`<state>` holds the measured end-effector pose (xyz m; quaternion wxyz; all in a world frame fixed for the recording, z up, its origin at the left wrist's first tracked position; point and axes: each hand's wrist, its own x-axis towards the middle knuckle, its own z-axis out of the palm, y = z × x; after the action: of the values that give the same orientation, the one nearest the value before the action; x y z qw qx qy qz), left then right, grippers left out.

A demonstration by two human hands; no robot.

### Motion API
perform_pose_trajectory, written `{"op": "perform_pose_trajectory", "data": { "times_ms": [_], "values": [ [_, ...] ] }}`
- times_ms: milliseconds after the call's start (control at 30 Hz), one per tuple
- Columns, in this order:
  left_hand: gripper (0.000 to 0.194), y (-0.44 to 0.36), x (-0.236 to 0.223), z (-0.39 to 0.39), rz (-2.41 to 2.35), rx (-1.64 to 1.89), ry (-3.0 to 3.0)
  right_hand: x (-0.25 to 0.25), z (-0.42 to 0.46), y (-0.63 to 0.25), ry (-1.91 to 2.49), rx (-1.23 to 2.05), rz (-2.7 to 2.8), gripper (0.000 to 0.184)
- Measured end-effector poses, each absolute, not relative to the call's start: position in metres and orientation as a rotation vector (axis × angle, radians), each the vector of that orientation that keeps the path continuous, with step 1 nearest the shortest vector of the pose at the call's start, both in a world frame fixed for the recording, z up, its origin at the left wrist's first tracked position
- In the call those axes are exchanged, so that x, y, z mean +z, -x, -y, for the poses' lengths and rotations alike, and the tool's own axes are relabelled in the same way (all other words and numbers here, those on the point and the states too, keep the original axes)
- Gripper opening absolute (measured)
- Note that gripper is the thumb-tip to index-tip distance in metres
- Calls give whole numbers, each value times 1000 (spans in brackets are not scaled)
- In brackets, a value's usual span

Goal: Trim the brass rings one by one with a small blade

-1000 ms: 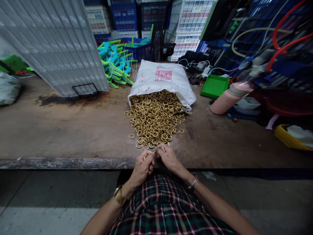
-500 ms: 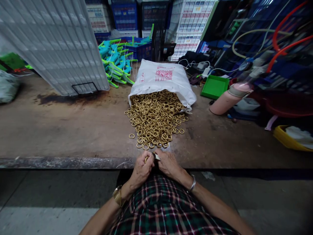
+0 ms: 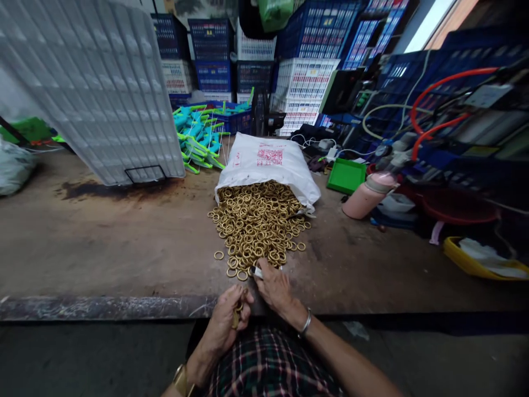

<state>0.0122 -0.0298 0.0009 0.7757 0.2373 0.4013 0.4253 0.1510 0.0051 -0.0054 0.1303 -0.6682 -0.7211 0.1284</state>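
Note:
A heap of brass rings spills from an open white sack onto the brown workbench. My left hand is closed at the bench's front edge, pinching a few brass rings. My right hand rests on the bench at the near end of the heap, its fingers closed around a small silver tool whose tip touches the nearest rings. A gold watch is on my left wrist, a silver bangle on my right.
A tilted white ribbed panel stands at the back left, teal and green plastic parts behind the sack. A green tray, a pink flask, hoses and stacked crates fill the right and back. A yellow bin sits far right.
My hands have parted: the right reached forward to the heap with the tool, the left dropped toward the bench edge with rings. The view tilted up.

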Motion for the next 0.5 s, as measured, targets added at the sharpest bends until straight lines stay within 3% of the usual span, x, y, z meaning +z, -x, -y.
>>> {"op": "perform_pose_trajectory", "data": {
  "times_ms": [233,367,500],
  "values": [
    [33,-14,-3,31,-904,894,-533,-11,-9,-144,2014,312,2077,22],
    [45,-12,-17,22,-869,878,-400,-19,-12,-149,1951,298,2036,33],
    [38,-7,-18,15,-839,891,-193,-23,-18,-158,1884,377,1904,27]
  ]
}}
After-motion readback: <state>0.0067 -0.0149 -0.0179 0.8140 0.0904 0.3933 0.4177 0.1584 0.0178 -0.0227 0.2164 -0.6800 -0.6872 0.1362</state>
